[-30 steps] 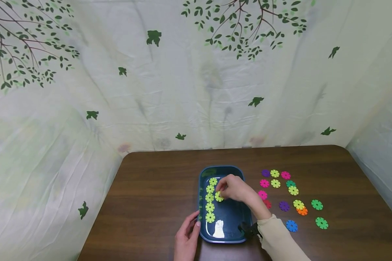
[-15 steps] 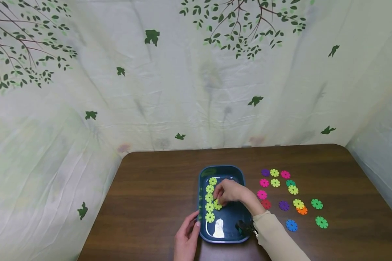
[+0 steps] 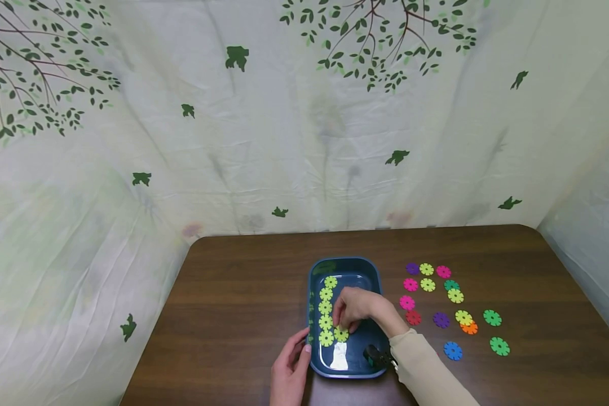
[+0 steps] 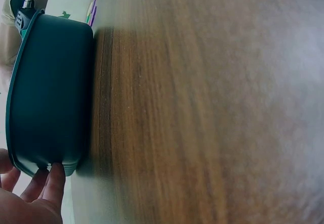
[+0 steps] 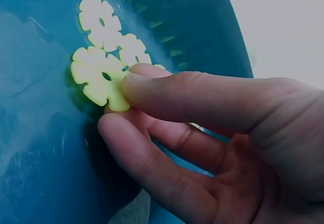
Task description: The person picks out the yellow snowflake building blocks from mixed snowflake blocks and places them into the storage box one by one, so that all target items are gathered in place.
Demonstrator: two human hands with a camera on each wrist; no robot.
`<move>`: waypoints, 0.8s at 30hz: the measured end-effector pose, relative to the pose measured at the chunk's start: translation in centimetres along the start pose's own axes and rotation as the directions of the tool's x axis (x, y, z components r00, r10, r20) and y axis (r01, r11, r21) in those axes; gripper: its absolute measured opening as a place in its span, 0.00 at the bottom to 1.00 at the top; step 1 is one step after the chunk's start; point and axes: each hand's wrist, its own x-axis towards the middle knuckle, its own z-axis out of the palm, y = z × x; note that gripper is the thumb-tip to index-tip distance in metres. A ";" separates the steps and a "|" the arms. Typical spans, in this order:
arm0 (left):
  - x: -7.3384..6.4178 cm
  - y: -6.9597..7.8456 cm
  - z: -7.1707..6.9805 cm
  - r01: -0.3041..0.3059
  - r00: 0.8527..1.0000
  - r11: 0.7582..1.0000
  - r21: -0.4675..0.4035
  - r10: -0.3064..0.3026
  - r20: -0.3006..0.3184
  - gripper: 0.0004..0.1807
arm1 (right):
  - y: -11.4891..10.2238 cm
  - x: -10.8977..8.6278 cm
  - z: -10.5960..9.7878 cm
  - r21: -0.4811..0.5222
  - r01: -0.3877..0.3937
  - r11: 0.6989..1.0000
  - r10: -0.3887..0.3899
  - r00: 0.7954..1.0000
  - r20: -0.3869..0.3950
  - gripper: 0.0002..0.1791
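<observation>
My right hand (image 3: 357,307) is inside the blue tray (image 3: 362,361), pinching a yellow flower-shaped disc (image 3: 341,334) between thumb and fingers. The right wrist view has this disc (image 5: 98,77) tilted close over the tray floor, its near edge under the thumb, with other yellow discs (image 5: 100,20) behind it. A column of several yellow discs (image 3: 326,307) lies along the tray's left side. At the tray's left edge, my left hand (image 3: 290,369) rests with its fingertips on the outer wall, and the left wrist view has these fingers (image 4: 54,183) against the tray (image 4: 53,92).
Right of the tray, flower discs in mixed colours lie scattered on the brown table (image 3: 243,299), among them a red disc (image 3: 413,317), a blue disc (image 3: 453,351) and a green disc (image 3: 499,346). A leaf-patterned cloth (image 3: 284,141) hangs behind the table.
My right hand has moved toward the tray's near end with the yellow disc, from beside the column's middle to beside its lowest disc. The left hand has stayed at the tray's edge.
</observation>
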 end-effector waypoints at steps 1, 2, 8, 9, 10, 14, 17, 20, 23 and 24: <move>0.0 0.0 0.0 0.000 1.000 1.000 -0.001 0.000 0.001 0.17 | 0.0 0.0 0.0 -0.003 -0.005 1.000 0.005 1.000 0.003 0.05; 0.0 -0.1 0.0 -0.010 1.000 1.000 -0.007 0.010 0.002 0.17 | -0.1 -0.1 0.0 -0.008 -0.009 1.000 0.009 1.000 0.005 0.05; 0.0 -0.1 0.0 -0.019 1.000 1.000 -0.010 0.019 -0.002 0.18 | -0.3 -0.2 0.1 -0.011 -0.025 1.000 0.025 1.000 -0.003 0.05; 0.0 0.0 0.0 -0.007 1.000 1.000 -0.007 0.007 -0.003 0.18 | -0.3 -0.3 0.0 -0.010 -0.021 1.000 0.021 1.000 -0.010 0.05; 0.0 0.0 0.0 -0.008 1.000 1.000 -0.005 0.008 -0.003 0.18 | -0.3 -0.3 0.0 -0.007 -0.018 1.000 0.018 1.000 -0.014 0.06; 0.0 0.1 0.0 -0.004 1.000 1.000 0.007 0.005 -0.004 0.18 | -0.1 -0.2 0.0 0.011 -0.005 1.000 0.006 1.000 -0.029 0.06; 0.0 0.1 0.0 -0.011 1.000 1.000 0.008 0.011 -0.004 0.17 | 0.1 -0.2 -0.3 -0.001 0.016 1.000 -0.016 0.999 -0.048 0.05; 0.0 0.1 0.0 -0.025 1.000 1.000 0.001 0.025 -0.002 0.17 | 0.2 -0.2 -0.6 -0.037 0.067 0.997 -0.070 0.993 -0.091 0.05; 0.0 0.0 0.0 -0.018 1.000 1.000 0.000 0.018 0.000 0.17 | 0.3 -0.3 -0.9 -0.055 0.118 0.991 -0.125 0.983 -0.137 0.06; 0.0 0.0 0.0 -0.011 1.000 1.000 0.001 0.011 0.000 0.17 | 0.2 -0.4 -1.0 -0.051 0.134 0.990 -0.141 0.978 -0.152 0.06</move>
